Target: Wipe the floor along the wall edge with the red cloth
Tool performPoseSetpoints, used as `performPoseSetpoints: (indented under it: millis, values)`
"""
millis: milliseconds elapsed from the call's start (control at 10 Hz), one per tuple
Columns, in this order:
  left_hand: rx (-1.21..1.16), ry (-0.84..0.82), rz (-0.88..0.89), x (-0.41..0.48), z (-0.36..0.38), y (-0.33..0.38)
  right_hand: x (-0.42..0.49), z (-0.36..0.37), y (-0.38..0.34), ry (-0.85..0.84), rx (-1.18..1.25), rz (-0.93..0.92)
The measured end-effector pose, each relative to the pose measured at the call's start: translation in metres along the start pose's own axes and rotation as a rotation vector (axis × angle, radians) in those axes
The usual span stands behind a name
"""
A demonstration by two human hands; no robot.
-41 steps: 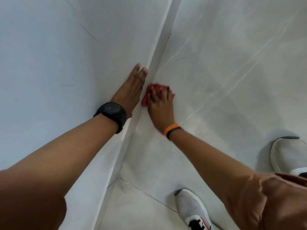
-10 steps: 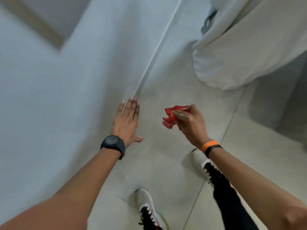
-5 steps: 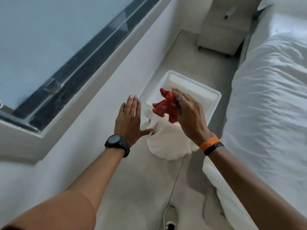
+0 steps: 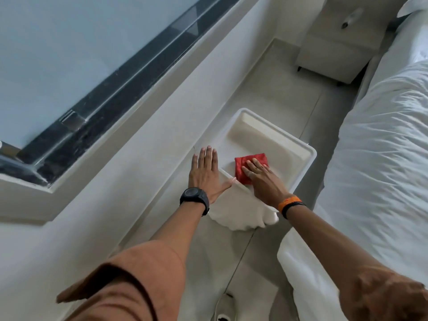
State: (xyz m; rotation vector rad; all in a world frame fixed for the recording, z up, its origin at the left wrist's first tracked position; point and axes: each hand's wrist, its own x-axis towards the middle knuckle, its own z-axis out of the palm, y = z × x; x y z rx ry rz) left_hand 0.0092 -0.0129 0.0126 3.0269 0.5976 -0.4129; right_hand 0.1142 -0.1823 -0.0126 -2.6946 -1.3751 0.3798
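A white tray (image 4: 298, 149) with a draped white towel (image 4: 240, 212) sits between window (image 4: 92, 66) and bed (image 4: 382, 147).

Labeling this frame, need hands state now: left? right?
Left hand: open, flat, fingers spread, holding nothing.
Right hand: open, palm pressing flat on the red cloth, not gripping it.

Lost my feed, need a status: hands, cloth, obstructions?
Left hand open, flat by the wall. Right hand flat on red cloth, inside white tray. Tray blocks the wall edge ahead.
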Motion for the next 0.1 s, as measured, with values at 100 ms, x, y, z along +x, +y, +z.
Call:
performPoseSetpoints:
  millis: [100]
  values:
    - [0.031,0.011,-0.032,-0.0037,-0.0015,-0.008,-0.027,-0.007,0.0023,0.078,0.017,0.025]
